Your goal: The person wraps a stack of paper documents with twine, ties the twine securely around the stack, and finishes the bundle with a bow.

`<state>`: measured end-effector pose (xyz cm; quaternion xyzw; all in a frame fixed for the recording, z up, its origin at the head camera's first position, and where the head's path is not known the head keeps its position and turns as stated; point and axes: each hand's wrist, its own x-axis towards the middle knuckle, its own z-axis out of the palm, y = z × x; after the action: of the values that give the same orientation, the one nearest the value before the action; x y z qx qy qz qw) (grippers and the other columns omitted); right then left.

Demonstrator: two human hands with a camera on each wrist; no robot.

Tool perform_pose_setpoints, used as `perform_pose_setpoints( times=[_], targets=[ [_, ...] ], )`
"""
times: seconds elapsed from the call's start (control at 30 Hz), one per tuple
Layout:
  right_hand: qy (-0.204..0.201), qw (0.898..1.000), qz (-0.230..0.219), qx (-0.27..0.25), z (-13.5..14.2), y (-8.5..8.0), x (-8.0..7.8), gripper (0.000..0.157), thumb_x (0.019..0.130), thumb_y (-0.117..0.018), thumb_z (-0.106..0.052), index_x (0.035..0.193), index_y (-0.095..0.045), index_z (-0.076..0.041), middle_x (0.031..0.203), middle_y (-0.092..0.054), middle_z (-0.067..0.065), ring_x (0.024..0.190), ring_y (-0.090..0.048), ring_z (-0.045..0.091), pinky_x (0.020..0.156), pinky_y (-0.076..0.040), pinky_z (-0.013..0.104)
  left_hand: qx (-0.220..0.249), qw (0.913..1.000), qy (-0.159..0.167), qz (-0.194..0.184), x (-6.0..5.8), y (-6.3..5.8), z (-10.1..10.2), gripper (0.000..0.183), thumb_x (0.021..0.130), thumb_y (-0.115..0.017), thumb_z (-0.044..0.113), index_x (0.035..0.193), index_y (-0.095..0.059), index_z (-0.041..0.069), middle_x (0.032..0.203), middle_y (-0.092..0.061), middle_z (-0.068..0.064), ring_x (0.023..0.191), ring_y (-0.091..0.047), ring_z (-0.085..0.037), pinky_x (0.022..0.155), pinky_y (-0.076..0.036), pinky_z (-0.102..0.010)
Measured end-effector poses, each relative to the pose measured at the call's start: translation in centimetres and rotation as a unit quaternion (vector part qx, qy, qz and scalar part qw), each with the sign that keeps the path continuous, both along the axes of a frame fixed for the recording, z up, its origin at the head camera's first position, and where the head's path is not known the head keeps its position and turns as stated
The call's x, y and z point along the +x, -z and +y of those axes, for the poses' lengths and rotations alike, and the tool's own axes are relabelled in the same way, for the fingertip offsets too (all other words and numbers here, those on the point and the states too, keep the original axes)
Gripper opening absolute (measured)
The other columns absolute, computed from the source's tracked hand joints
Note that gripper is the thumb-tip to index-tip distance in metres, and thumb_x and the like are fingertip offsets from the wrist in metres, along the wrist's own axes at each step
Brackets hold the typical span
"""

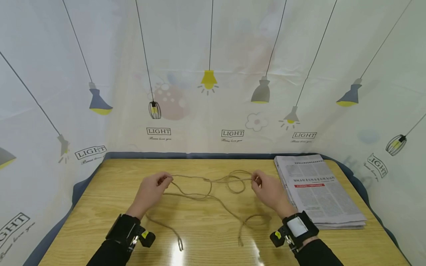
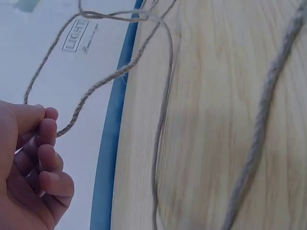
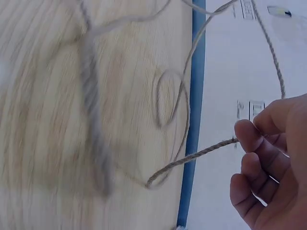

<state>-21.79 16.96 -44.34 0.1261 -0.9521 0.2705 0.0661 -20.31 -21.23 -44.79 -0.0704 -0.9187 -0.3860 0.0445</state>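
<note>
Brown twine is stretched between the two hands, crossing itself near the middle and forming loops toward the right. My left hand pinches it between thumb and fingertips; in the left wrist view, strands run out from both sides of that pinch. Opposite, my right hand pinches the twine as well, and a strand leaves its fingertips in the right wrist view. Slack lengths hang below, with one end at lower left and another nearer the middle. Whether this is one piece or two, I cannot tell.
A stack of newspapers lies on the wooden table, just right of the right hand. Behind the table hangs a pale cloth printed with lamps, and a dark blue border follows the table's far edge.
</note>
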Motion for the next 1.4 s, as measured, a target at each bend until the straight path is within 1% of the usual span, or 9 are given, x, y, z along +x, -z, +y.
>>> perform_pose_setpoints(
  times=[0.3, 0.53, 0.67, 0.83, 1.03, 1.13, 1.23, 1.33, 1.4],
  targets=[
    [0.037, 0.999, 0.031, -0.007, 4.5, 0.4, 0.6, 0.005, 0.093, -0.059, -0.011, 0.096, -0.063, -0.01, 0.073, -0.066, 0.003, 0.05, -0.045, 0.01, 0.048, -0.035, 0.025, -0.028, 0.9972, -0.07, -0.004, 0.7, -0.4, -3.1, 0.034, 0.105, -0.045, 0.03, 0.118, -0.066, 0.009, 0.099, -0.069, -0.014, 0.087, -0.064, -0.025, 0.065, -0.043, -0.031],
    [0.07, 0.996, 0.021, -0.042, 6.8, 0.5, 0.8, 0.022, 0.098, -0.044, -0.01, 0.099, -0.066, -0.009, 0.084, -0.069, 0.009, 0.054, -0.043, 0.012, 0.051, -0.035, 0.026, -0.075, 0.9907, -0.113, -0.011, 1.1, -1.0, -5.0, 0.044, 0.107, -0.034, 0.032, 0.119, -0.065, 0.003, 0.096, -0.067, -0.018, 0.069, -0.054, -0.021, 0.062, -0.035, -0.032],
    [0.09, 0.994, 0.024, -0.053, 7.7, 0.3, 1.1, 0.02, 0.1, -0.052, -0.022, 0.101, -0.065, -0.007, 0.083, -0.066, 0.008, 0.065, -0.05, 0.013, 0.06, -0.04, 0.027, -0.096, 0.9877, -0.124, -0.011, 1.3, -1.3, -5.8, 0.054, 0.108, -0.026, 0.037, 0.114, -0.066, 0.002, 0.094, -0.066, -0.018, 0.063, -0.047, -0.019, 0.064, -0.034, -0.033],
    [0.116, 0.993, 0.013, -0.029, 9.3, 0.2, 1.2, 0.013, 0.096, -0.059, -0.017, 0.1, -0.059, -0.004, 0.084, -0.064, 0.009, 0.071, -0.056, 0.017, 0.06, -0.04, 0.028, -0.107, 0.9829, -0.148, -0.024, 1.7, -1.4, -7.3, 0.062, 0.107, -0.02, 0.042, 0.109, -0.065, 0.0, 0.077, -0.059, -0.012, 0.06, -0.046, -0.021, 0.061, -0.034, -0.034],
    [0.151, 0.988, 0.016, 0.016, 11.9, 0.5, 1.3, 0.02, 0.096, -0.058, -0.014, 0.11, -0.052, 0.0, 0.092, -0.065, 0.019, 0.07, -0.06, 0.023, 0.055, -0.04, 0.029, -0.103, 0.9708, -0.216, -0.009, 1.0, 1.5, -11.3, 0.068, 0.102, -0.01, 0.054, 0.075, -0.053, 0.009, 0.059, -0.041, -0.004, 0.051, -0.034, -0.026, 0.051, -0.025, -0.037],
    [0.174, 0.984, 0.023, 0.04, 13.2, 0.6, 1.4, 0.021, 0.096, -0.058, -0.013, 0.11, -0.051, 0.001, 0.095, -0.065, 0.024, 0.067, -0.061, 0.025, 0.053, -0.04, 0.03, -0.119, 0.9598, -0.253, -0.019, 0.0, 4.3, -14.6, 0.066, 0.099, -0.007, 0.057, 0.067, -0.042, 0.012, 0.057, -0.037, -0.006, 0.049, -0.028, -0.023, 0.05, -0.016, -0.036],
    [0.199, 0.978, 0.022, 0.056, 14.2, 0.7, 1.6, 0.02, 0.096, -0.057, -0.012, 0.11, -0.05, 0.002, 0.097, -0.065, 0.028, 0.063, -0.061, 0.026, 0.05, -0.039, 0.031, -0.152, 0.9438, -0.292, -0.025, -1.2, 8.2, -17.8, 0.068, 0.097, -0.002, 0.061, 0.067, -0.04, 0.012, 0.059, -0.035, -0.007, 0.051, -0.024, -0.023, 0.05, -0.013, -0.037],
    [0.204, 0.977, 0.012, 0.063, 14.7, 0.9, 1.7, 0.02, 0.096, -0.056, -0.011, 0.109, -0.05, 0.003, 0.096, -0.065, 0.03, 0.06, -0.059, 0.025, 0.047, -0.038, 0.03, -0.175, 0.9382, -0.296, -0.038, -1.7, 10.5, -19.5, 0.071, 0.095, -0.001, 0.063, 0.068, -0.041, 0.011, 0.06, -0.033, -0.007, 0.052, -0.023, -0.023, 0.049, -0.013, -0.039],
    [0.196, 0.979, 0.001, 0.064, 14.7, 1.0, 1.7, 0.022, 0.096, -0.056, -0.01, 0.111, -0.05, 0.004, 0.096, -0.065, 0.031, 0.058, -0.058, 0.022, 0.047, -0.037, 0.03, -0.187, 0.941, -0.278, -0.047, -1.5, 10.6, -19.3, 0.072, 0.095, -0.001, 0.064, 0.068, -0.041, 0.011, 0.059, -0.033, -0.006, 0.051, -0.024, -0.022, 0.047, -0.014, -0.038]
  ],
)
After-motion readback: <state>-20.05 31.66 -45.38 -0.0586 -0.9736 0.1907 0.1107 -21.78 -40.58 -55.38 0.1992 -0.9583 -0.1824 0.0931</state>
